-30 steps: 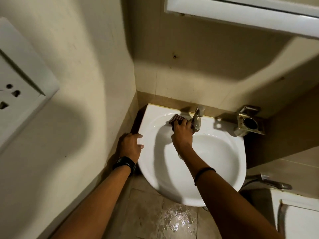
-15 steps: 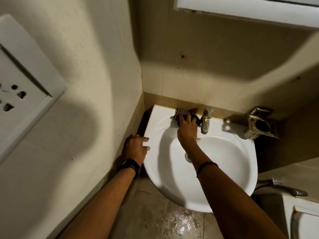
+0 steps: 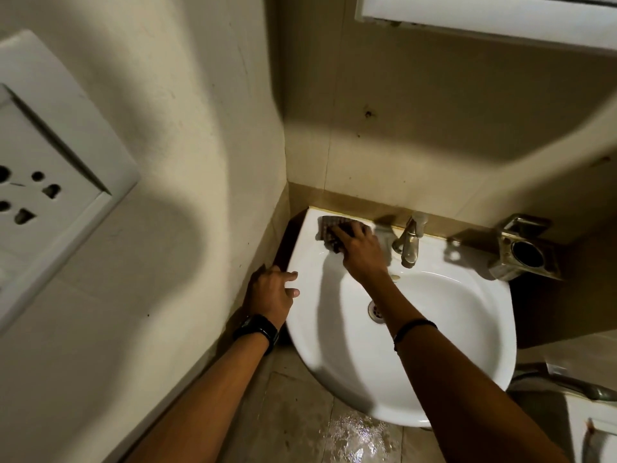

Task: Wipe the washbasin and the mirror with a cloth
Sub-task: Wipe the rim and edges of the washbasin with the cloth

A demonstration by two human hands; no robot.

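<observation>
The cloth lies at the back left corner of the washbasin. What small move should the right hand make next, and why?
Probably slide the cloth forward along the left rim, toward the left hand. The right hand presses it on the back corner of the washbasin, with the tap on its right, so the left rim lies open.

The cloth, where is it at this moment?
In the head view the cloth lies on the back left corner of the washbasin, pressed under the right hand, just left of the tap.
</observation>
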